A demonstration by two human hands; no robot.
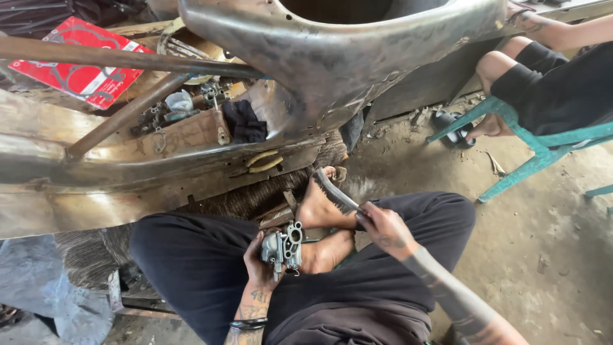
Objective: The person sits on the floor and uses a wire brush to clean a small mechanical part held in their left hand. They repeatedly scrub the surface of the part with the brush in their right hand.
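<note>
Gripping a grimy (silver-grey) metal carburetor, left hand.

You have a silvery grey metal carburettor over your black trousers, a dull grey file beside it, yellow-handled pliers on the rusty brown metal frame, a red-and-white packet behind, and a teal chair on the grey-brown floor.
</note>
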